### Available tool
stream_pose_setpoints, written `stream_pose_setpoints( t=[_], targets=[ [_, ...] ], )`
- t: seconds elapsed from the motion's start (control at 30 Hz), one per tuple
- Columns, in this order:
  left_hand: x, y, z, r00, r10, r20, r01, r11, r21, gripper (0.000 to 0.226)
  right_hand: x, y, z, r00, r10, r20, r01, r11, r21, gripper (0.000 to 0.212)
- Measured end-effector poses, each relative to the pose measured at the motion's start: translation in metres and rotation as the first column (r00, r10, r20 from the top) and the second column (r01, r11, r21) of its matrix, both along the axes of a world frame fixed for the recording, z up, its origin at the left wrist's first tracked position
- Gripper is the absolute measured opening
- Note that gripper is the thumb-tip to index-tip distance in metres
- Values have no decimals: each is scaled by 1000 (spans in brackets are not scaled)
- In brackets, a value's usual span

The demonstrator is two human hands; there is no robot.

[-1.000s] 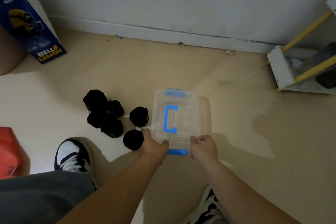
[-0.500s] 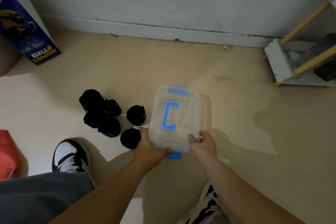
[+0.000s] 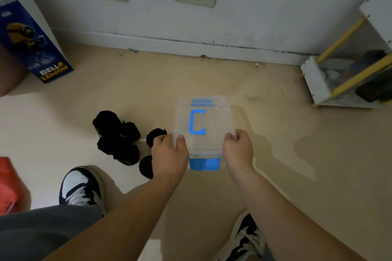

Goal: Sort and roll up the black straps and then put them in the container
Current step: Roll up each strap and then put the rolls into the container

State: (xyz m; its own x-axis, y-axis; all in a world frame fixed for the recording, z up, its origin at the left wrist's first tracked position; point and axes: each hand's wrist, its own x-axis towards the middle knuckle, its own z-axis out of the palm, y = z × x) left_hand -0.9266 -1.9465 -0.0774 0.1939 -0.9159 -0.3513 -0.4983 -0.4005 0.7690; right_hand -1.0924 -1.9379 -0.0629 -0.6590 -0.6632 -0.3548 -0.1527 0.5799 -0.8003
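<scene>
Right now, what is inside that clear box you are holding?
Through the clear container only pale floor shows, no black strap inside. The rolled straps lie on the floor beside it. The left hand, right hand and blue latch cover its near end.

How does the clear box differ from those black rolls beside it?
The clear container is see-through, with a blue handle and blue clips; the rolled black straps are solid black. The container is gripped by the left hand and right hand; the straps lie on the floor to its left. The container is one box; the straps are several rolls.
</scene>
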Motion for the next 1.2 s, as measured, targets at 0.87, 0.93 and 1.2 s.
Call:
stream_pose_setpoints(
  t=[0.87,0.93,1.2],
  targets=[
    [1,-13,-23,908,-389,158,349,908,233,50,-66,-12,43,932,-271,240,316,933,-175,30],
    [0,-8,-26,878,-440,190,380,881,283,52,-73,-12,48,950,-297,95,311,925,-221,35],
    [-7,7,-33,892,-402,205,347,902,259,50,-72,6,22,947,89,-308,-59,993,106,30]
  ],
)
